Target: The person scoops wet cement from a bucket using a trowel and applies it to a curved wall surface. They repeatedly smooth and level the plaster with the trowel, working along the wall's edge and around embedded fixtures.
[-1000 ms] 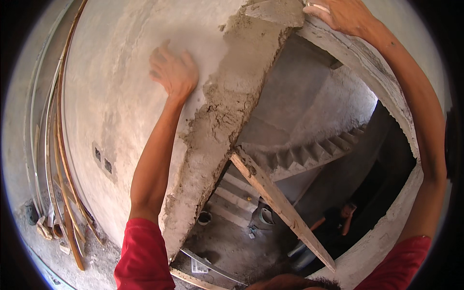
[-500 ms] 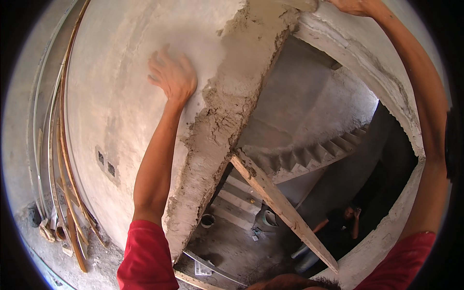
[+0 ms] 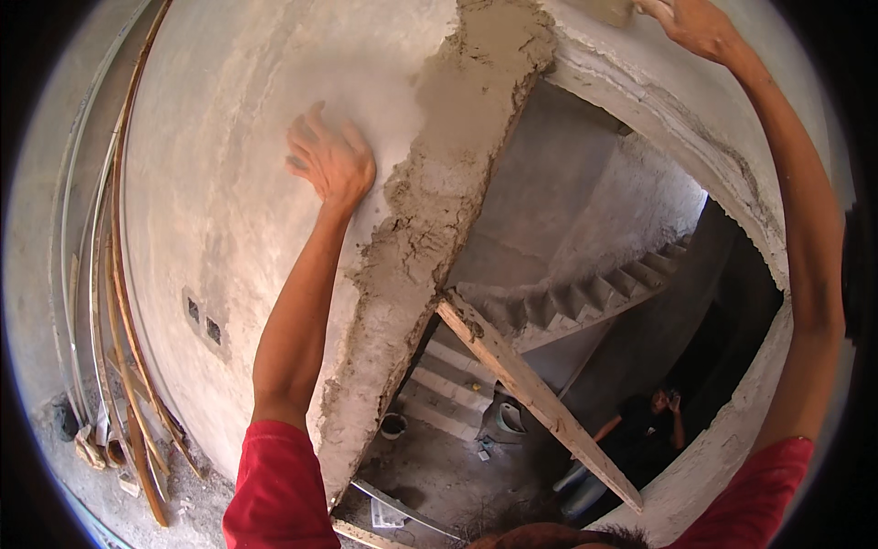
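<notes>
My left hand [image 3: 331, 157] lies on the smooth grey wall [image 3: 247, 128], fingers spread, holding nothing. Just right of it runs a rough band of wet mortar [image 3: 430, 183] along the edge of the wall opening. Up at the top right, my right hand [image 3: 700, 29] has its fingers closed, and at their tips is a mortar-coloured flat tool [image 3: 607, 9], apparently a trowel. The picture's upper edge cuts off most of that tool. It is over the wall surface above the opening's top edge [image 3: 668, 119].
A wooden prop [image 3: 540, 398] slants across the opening. Beyond it are concrete stairs [image 3: 585, 297], a bucket [image 3: 393, 425] and a person [image 3: 645, 425] below. Long strips and poles [image 3: 119, 274] lean at the left. Two socket holes [image 3: 203, 320] pierce the wall.
My right hand has moved right and slightly down in the picture, and the flat tool has shifted right with it. My left hand stays against the wall; the view has shifted slightly.
</notes>
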Tool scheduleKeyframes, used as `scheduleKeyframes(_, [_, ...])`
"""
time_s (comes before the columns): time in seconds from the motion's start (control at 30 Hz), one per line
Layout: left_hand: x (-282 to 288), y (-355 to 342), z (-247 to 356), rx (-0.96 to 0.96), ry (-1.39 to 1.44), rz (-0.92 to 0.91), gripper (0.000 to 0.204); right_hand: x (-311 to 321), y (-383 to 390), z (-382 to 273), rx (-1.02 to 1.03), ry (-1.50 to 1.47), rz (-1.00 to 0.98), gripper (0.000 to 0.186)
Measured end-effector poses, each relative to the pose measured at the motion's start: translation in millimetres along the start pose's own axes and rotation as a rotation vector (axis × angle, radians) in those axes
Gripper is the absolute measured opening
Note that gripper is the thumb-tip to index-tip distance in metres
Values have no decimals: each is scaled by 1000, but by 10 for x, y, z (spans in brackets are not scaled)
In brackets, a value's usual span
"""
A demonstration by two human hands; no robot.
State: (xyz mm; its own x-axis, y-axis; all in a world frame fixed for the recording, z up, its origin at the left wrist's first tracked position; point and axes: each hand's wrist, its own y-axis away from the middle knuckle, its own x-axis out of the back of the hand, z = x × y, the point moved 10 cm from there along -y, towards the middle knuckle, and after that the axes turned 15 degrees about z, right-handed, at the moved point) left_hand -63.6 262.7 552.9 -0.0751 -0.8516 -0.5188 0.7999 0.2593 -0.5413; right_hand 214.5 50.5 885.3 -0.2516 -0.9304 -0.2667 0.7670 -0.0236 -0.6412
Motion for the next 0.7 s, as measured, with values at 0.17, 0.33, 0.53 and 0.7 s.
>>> scheduleKeyframes(0.17, [-15,-4,-19,0,12,-17,55,-57,-163,-812,96,-21,-32,45])
scheduleKeyframes(0.33, [19,1,15,-38,39,27,55,-160,-326,-665,10,57,-95,51])
scheduleKeyframes(0.53, [43,-2,-26,-23,30,17,57,-195,-411,-258,-34,202,-148,48])
scheduleKeyframes(0.7, [27,-51,-53,-69,5,-2,62,-10,-114,266,-196,157,61,41])
